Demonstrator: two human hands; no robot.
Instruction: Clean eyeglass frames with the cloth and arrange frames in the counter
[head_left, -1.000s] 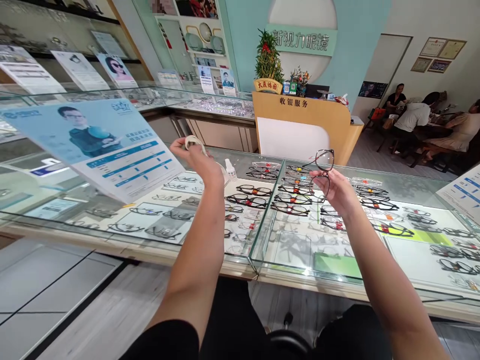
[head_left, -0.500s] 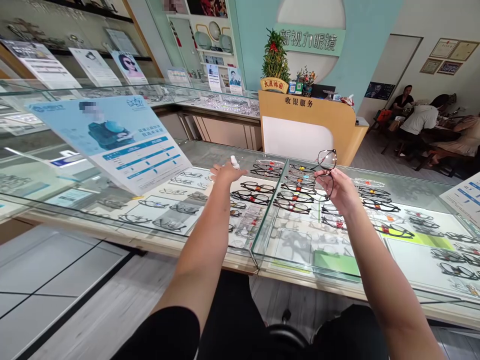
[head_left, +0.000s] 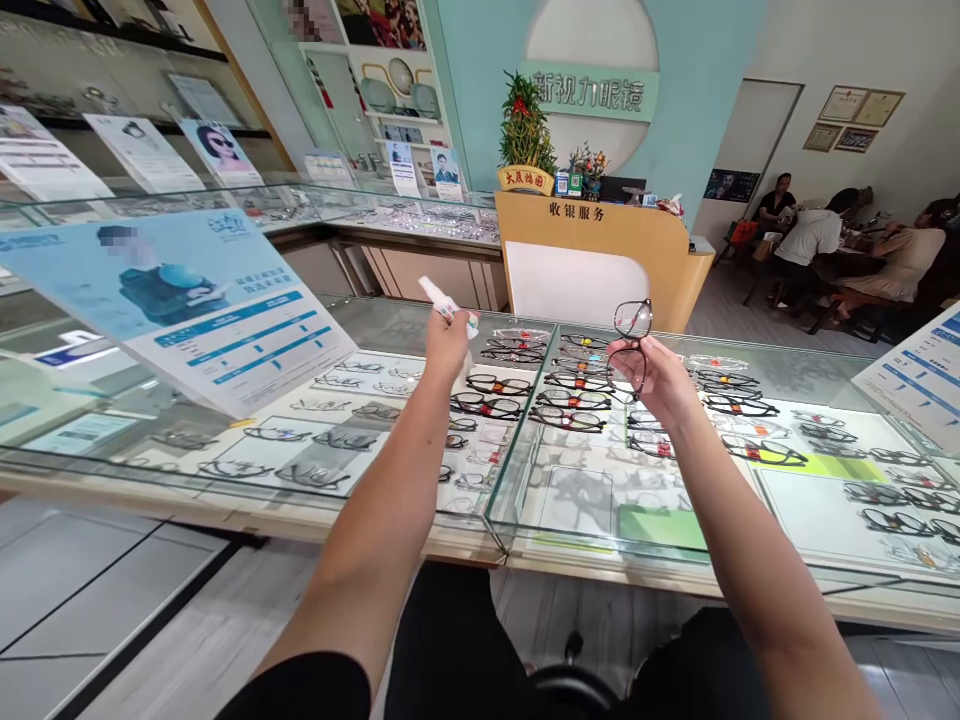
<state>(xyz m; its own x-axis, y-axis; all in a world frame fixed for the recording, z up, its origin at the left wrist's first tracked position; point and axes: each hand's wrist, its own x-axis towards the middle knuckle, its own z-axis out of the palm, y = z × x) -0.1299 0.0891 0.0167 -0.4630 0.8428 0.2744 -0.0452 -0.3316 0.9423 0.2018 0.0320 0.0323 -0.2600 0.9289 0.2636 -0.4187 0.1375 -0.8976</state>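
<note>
A small white spray bottle (head_left: 448,303) is gripped in the left hand (head_left: 448,345), which is closed around its body, with the nozzle end tilted up and away from the hand. A pair of dark-rimmed glasses (head_left: 631,345) is pinched in the right hand (head_left: 658,375); the frame is held upright above the fingers, with one lens above the other. Both items are raised above the glass display counter (head_left: 517,500), apart from each other, with the bottle well to the left of the frame.

For a clean application, it is judged that the nozzle should be turned toward the lens faces and the frame held by its rim or bridge, so that the lenses are left untouched by the fingertips. The frame should be kept steady and tilted toward the bottle.

Below both hands, the glass top is unobstructed, with rows of frames (head_left: 499,405) displayed beneath it. To the left of the left hand, a slanted blue poster (head_left: 187,300) stands on the counter and limits outward swing. Beyond the hands, a wooden cashier desk (head_left: 600,255) is set well apart. The near counter edge lies between the hands and the body.
</note>
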